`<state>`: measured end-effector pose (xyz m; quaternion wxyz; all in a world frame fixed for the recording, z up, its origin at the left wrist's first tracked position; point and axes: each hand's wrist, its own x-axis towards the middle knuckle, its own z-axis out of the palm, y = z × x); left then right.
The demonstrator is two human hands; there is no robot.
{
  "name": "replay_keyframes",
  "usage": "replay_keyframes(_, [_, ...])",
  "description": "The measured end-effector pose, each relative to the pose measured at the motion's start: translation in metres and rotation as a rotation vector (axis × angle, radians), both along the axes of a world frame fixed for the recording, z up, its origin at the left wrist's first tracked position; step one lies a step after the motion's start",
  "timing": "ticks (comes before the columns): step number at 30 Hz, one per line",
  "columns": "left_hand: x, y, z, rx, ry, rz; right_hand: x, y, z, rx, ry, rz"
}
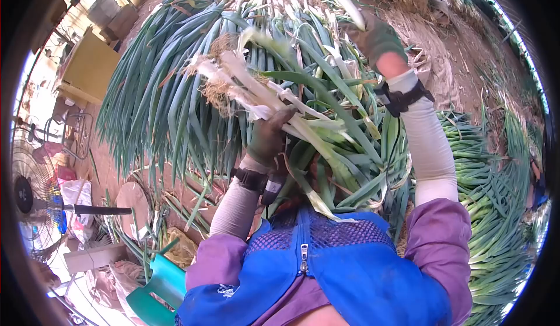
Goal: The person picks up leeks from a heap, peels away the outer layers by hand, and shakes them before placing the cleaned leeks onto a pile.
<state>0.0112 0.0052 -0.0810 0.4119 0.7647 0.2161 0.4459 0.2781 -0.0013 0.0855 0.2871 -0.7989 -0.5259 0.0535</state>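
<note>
My left hand (269,134), in a dark green glove, is closed around a bunch of green onions (265,95). Their white stems and shaggy roots point up and left, and the long leaves trail down towards my chest. Raised at the upper right, my right hand (378,39), also gloved, has its fingers curled at the lower end of a long, pale, slightly curved stalk (344,2). Some blur covers the leaf tips between the hands. Behind them lies a big heap of green onions (175,75), roots towards the far side.
More green onions (481,209) are piled along my right side. To the left stand a fan (35,194), a yellowish box (92,66) and a round brown disc (133,204). A green plastic piece (156,288) is by my left elbow. Loose leaves litter the earthy floor.
</note>
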Motion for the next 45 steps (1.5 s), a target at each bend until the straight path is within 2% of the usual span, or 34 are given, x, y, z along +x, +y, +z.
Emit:
replay_keyframes(1, [0.003, -0.003, 0.001, -0.300, -0.134, -0.049, -0.008, -0.005, 0.002, -0.111, 0.106, 0.016])
replay_keyframes(3, [0.002, -0.007, -0.001, -0.700, -0.353, -0.141, -0.042, -0.019, -0.008, -0.364, 0.417, 0.135])
replay_keyframes(4, [0.002, -0.007, -0.002, -0.790, -0.436, -0.188, -0.049, -0.024, -0.029, -0.450, 0.445, 0.272])
replay_keyframes(6, [0.000, -0.006, -0.002, -0.947, -0.508, -0.281, -0.057, -0.041, -0.074, -0.565, 0.317, 0.504])
replay_keyframes(7, [-0.004, -0.007, 0.000, -1.013, -0.494, -0.324, -0.054, -0.045, -0.099, -0.575, 0.353, 0.546])
replay_keyframes(8, [-0.006, -0.006, 0.002, -1.075, -0.481, -0.367, -0.046, -0.044, -0.128, -0.516, 0.699, 0.563])
replay_keyframes(9, [-0.003, -0.003, -0.006, -0.959, -0.402, -0.271, -0.038, -0.044, -0.157, -0.446, 1.043, 0.571])
replay_keyframes(10, [0.001, 0.000, -0.022, -0.842, -0.325, -0.175, -0.040, -0.044, -0.152, -0.427, 0.868, 0.520])
replay_keyframes(12, [0.010, -0.007, -0.012, -0.712, -0.255, -0.081, -0.050, -0.043, -0.132, -0.383, 0.520, 0.414])
replay_keyframes(15, [0.024, -0.021, 0.000, -0.772, -0.302, -0.093, -0.058, -0.038, -0.136, -0.302, 0.310, 0.485])
replay_keyframes(17, [0.029, -0.022, -0.006, -0.946, -0.366, -0.123, -0.060, -0.034, -0.129, -0.259, 0.258, 0.376])
replay_keyframes(20, [0.023, -0.027, -0.018, -1.069, -0.384, -0.094, -0.058, -0.022, -0.094, -0.174, 0.160, 0.103])
replay_keyframes(22, [0.018, -0.033, -0.005, -1.170, -0.393, -0.077, -0.036, -0.005, -0.077, -0.063, 0.115, -0.059])
replay_keyframes(23, [0.015, -0.036, -0.003, -1.175, -0.423, -0.113, -0.024, 0.004, -0.069, -0.052, 0.238, -0.129])
replay_keyframes(25, [0.009, -0.041, 0.000, -1.181, -0.489, -0.182, 0.013, 0.027, -0.081, -0.097, 0.455, -0.068])
replay_keyframes(26, [0.007, -0.048, 0.017, -1.197, -0.553, -0.256, 0.010, 0.023, -0.078, -0.115, 0.602, -0.001])
replay_keyframes(28, [0.004, -0.044, 0.003, -1.107, -0.455, -0.204, -0.008, 0.004, -0.072, -0.154, 0.892, 0.138])
replay_keyframes(31, [0.005, -0.041, 0.001, -0.960, -0.341, -0.147, -0.022, -0.014, -0.095, -0.108, 0.374, 0.280])
replay_keyframes(34, [0.009, -0.040, 0.008, -0.893, -0.310, -0.083, -0.055, -0.038, -0.101, -0.172, 0.331, 0.211])
replay_keyframes(35, [0.011, -0.038, 0.009, -0.884, -0.311, -0.061, -0.065, -0.045, -0.122, -0.111, 0.331, 0.308])
replay_keyframes(37, [0.002, -0.028, -0.001, -0.633, -0.147, -0.054, -0.086, -0.058, -0.164, 0.006, 0.337, 0.508])
replay_keyframes(39, [-0.001, -0.027, 0.011, -0.719, -0.175, -0.101, -0.115, -0.090, -0.124, 0.072, 0.174, 0.457])
replay_keyframes(40, [-0.001, -0.031, 0.041, -0.928, -0.287, -0.154, -0.115, -0.094, -0.111, -0.039, 0.276, 0.445])
replay_keyframes(41, [-0.002, -0.034, 0.056, -1.137, -0.401, -0.205, -0.110, -0.091, -0.116, 0.030, 0.257, 0.462])
replay_keyframes(42, [0.004, -0.025, 0.053, -0.835, -0.463, -0.285, -0.104, -0.087, -0.125, 0.099, 0.241, 0.479])
replay_keyframes(44, [0.001, -0.013, 0.064, -0.932, -0.553, -0.377, -0.102, -0.086, -0.134, 0.223, 0.122, 0.473])
replay_keyframes(45, [-0.002, -0.003, 0.076, -0.974, -0.601, -0.427, -0.100, -0.087, -0.132, 0.160, 0.118, 0.478])
